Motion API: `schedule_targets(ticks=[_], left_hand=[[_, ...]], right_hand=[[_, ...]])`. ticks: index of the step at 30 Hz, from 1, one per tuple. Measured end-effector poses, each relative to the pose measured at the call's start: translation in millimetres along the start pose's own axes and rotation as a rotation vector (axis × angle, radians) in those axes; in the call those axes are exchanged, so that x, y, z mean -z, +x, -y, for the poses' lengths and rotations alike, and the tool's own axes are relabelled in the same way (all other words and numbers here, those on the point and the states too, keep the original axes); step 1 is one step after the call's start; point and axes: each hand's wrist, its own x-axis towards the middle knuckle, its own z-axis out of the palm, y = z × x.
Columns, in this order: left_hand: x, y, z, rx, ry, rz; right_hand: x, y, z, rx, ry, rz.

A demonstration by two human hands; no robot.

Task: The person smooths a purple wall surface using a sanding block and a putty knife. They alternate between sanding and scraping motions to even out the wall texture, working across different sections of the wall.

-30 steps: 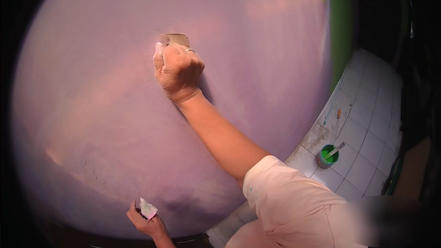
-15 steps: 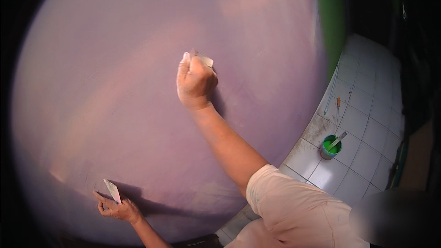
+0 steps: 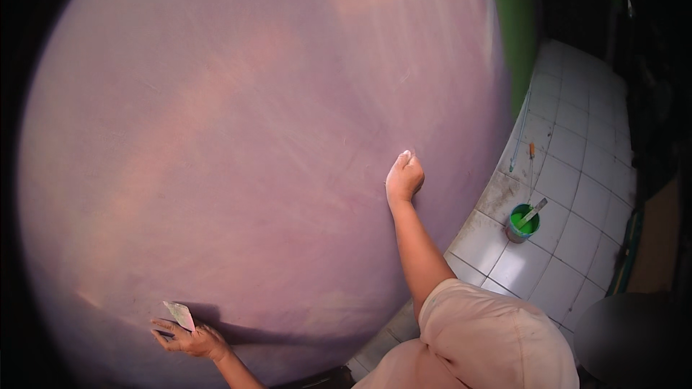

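My right hand (image 3: 404,179) presses against a large pale purple wall (image 3: 252,137), its fingers closed around a small light pad (image 3: 406,153) of which only a sliver shows at the fingertips. Lower left, my left hand (image 3: 189,338) rests near the wall's base and holds a small pale scraper blade (image 3: 179,314), tip pointing up against the wall. A pink short sleeve covers my right upper arm at the bottom right.
A green paint can (image 3: 523,222) with a brush or stick in it stands on the white tiled floor (image 3: 577,194) at the right. A green strip of wall (image 3: 515,21) borders the purple area at the upper right. A thin tool (image 3: 532,151) lies on the tiles.
My right hand has slid down and to the right across the wall. My left hand has shifted left along the wall's base, still holding the scraper.
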Motion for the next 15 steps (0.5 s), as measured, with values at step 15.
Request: schedule_targets(ticks=[15], left_hand=[[-2,-5,12,-0.028,0.056,-0.039]], right_hand=[[2,23,13,0.093,0.052,0.009]])
